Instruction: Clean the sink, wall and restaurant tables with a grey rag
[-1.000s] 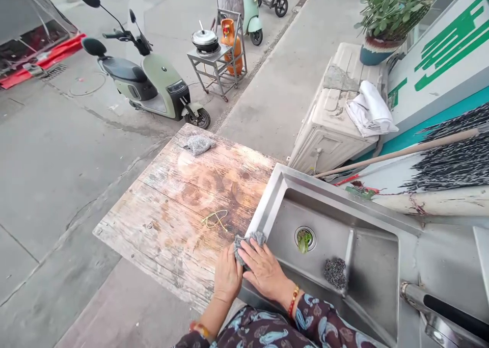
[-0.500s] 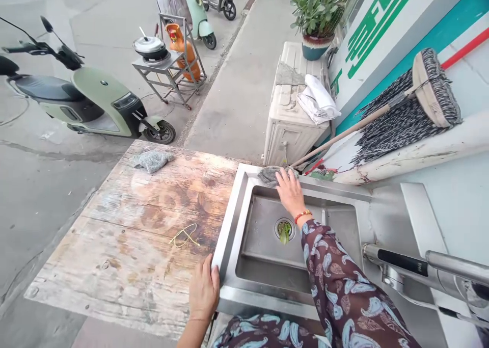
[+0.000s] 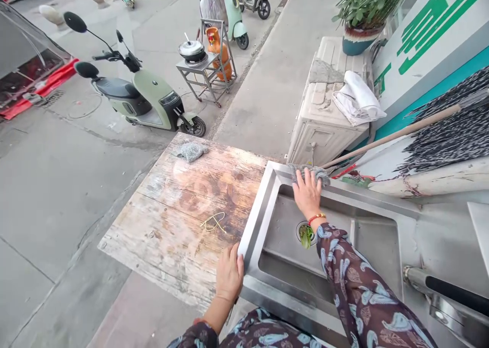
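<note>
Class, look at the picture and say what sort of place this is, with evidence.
Probably an outdoor washing spot by a street or yard: the sink adjoins a weathered table, a scooter is parked beyond, and a gas bottle stands outdoors near a pan.

Wooden table (image 3: 153,205): cord (image 3: 216,220), grey cloth (image 3: 192,153)

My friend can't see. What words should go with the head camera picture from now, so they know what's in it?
A person's right hand lies on a gray cloth on the far rim of a metal sink; the left hand rests where the sink meets a wooden table. Green leaves sit at the drain, and a scooter stands beyond the table.
</note>
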`<state>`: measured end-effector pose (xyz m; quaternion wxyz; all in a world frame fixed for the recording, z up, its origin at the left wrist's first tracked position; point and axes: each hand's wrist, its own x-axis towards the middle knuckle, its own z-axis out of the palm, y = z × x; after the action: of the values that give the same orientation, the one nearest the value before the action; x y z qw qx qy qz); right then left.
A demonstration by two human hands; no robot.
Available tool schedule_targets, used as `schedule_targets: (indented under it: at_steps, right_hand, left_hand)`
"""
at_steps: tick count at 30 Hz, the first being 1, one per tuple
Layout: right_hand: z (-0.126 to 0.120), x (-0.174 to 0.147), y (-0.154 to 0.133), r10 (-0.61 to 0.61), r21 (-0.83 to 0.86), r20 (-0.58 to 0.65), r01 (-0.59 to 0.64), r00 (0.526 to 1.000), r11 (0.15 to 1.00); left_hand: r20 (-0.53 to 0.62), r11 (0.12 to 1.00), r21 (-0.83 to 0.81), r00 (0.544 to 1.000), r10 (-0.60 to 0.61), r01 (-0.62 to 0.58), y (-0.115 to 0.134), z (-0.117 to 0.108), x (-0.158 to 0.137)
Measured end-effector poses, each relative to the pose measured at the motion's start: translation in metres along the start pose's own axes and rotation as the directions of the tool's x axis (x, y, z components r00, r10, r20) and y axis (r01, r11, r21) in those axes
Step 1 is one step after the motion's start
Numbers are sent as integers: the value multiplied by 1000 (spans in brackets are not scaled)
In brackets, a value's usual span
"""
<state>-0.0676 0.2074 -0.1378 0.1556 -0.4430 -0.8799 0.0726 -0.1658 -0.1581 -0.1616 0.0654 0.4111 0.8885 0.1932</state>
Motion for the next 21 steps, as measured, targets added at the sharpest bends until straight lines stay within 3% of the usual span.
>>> schedule_targets:
  at_steps: [2,5,8,11,13,16,18,21]
  right_hand:
    - [11,9,-58,-126,107,68,118,990,987]
    - [18,-6,-108,-190,237,122,157,974,959]
    - [15,-56,-129,-256,353,99,206,962,912]
    - [5,-121,-136,-332,554,88,231,939,800]
    - [-8,-156,-136,-356,731,138,148,924,666]
    - [-28,-174,-131,-338,870,308,-119,890,479]
    - [-33,-167,-131,-300,858,362,-189,883,478]
    - [-22,-163,-141,-332,768,246,26,911,640]
  left_hand:
    - [18,1000,4,1000,-7,7,3,-3,-1]
    - [44,1000,27,999,-10,9,7,-6,-3]
    - [27,998,54,1000,-13,11,8,-6,-6]
    - [-1,999,48,1000,-23,23,8,-3,-11]
    - [2,999,32,999,-40,40,8,-3,-13]
    - [43,997,-13,996,-73,74,11,-5,-17]
    - [70,994,-61,994,-86,90,13,-7,-17]
    - [51,970,-205,991,-124,131,16,-7,-16]
